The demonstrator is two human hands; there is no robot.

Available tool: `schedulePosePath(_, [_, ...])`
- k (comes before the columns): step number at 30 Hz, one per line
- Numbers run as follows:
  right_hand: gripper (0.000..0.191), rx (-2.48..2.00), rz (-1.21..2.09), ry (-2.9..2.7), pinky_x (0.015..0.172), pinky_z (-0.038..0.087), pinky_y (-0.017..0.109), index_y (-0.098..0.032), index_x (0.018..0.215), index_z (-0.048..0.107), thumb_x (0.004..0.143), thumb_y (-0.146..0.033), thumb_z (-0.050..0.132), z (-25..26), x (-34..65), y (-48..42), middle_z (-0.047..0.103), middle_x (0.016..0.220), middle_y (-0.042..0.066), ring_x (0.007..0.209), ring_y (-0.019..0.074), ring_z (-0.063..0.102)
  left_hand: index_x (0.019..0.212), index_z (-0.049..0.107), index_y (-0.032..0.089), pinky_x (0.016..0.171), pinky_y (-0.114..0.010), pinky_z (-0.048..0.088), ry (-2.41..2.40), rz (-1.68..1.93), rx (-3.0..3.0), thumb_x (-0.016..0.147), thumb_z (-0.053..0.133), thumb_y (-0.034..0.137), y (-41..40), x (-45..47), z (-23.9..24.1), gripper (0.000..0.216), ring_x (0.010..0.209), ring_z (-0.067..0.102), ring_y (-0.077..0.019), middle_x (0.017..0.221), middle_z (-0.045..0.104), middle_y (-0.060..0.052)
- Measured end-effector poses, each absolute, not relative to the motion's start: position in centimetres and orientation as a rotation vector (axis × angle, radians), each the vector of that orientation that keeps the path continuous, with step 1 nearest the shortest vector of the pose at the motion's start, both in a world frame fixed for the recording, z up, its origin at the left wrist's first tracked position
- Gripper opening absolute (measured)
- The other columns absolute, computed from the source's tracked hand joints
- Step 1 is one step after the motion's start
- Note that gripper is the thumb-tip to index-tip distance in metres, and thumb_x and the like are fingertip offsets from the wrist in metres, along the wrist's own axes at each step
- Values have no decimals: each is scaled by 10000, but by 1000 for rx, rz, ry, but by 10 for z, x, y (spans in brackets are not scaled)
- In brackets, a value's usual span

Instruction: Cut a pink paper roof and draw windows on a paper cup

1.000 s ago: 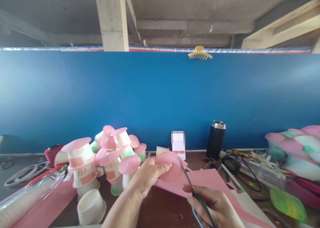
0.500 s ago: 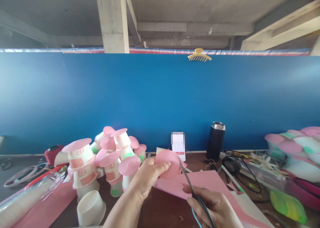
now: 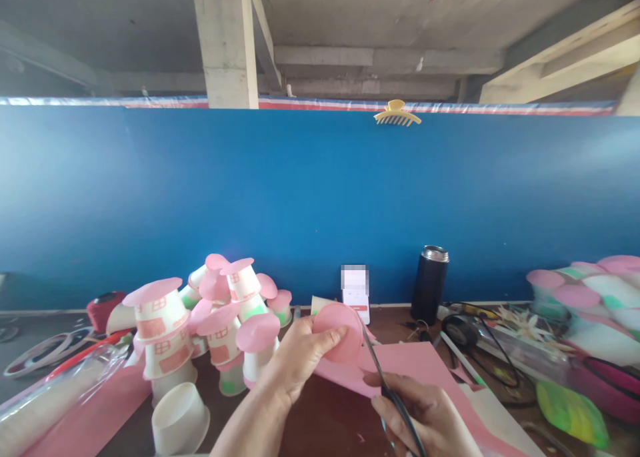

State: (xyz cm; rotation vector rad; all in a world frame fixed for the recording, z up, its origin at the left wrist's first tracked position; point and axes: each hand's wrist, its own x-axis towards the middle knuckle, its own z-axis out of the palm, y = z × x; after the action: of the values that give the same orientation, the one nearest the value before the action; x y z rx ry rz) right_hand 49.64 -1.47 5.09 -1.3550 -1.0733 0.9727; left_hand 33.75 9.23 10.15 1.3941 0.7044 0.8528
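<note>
My left hand (image 3: 307, 353) pinches a round pink paper disc (image 3: 336, 323), thumb on its face. Behind the disc a small part of a white paper cup (image 3: 319, 304) shows. Closed round the handles of a pair of scissors (image 3: 383, 377) is my right hand (image 3: 425, 407). The blades point up and run along the disc's right edge. Below the disc lies a larger sheet of pink paper (image 3: 410, 360). To the left of my hands stand several white cups with pink disc tops (image 3: 220, 337), some with red windows and doors drawn on.
A plain white cup (image 3: 180, 417) stands front left, beside a clear bag of cups (image 3: 60, 393). A phone (image 3: 356, 297) and a black bottle (image 3: 430, 283) stand along the blue partition (image 3: 300, 190). At right are cables, a pink container (image 3: 615, 387) and more pink-topped cups (image 3: 575, 295).
The pink disc has turned or shifted slightly to the right in my left hand. My right hand with the scissors has stayed nearly in place. The view has moved very slightly.
</note>
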Motion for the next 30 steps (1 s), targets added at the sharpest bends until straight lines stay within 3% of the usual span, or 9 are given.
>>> schedulePosePath(9, [671, -1338, 964, -1104, 392, 240, 224, -89, 1035, 691, 666, -649, 676, 47, 499, -15, 381, 461, -71, 397, 67, 313, 968, 726, 121, 812, -371, 474, 729, 831, 1393, 721, 708, 448, 91, 336, 102, 411, 894, 662, -295, 915, 750, -120])
schedulePosePath(24, [719, -1344, 955, -1080, 389, 220, 215, -86, 994, 692, 615, -697, 681, 51, 496, -16, 362, 459, -82, 393, 58, 288, 982, 714, 119, 815, -362, 473, 696, 828, 1356, 732, 711, 417, 90, 335, 104, 389, 888, 662, -276, 882, 749, -98])
schedulePosePath(30, [696, -1369, 911, -1086, 373, 228, 209, -98, 975, 706, 614, -693, 683, 50, 495, -14, 380, 436, -77, 357, 57, 309, 921, 718, 116, 745, -326, 468, 726, 835, 1362, 714, 722, 434, 91, 335, 105, 380, 847, 659, -262, 853, 746, -94])
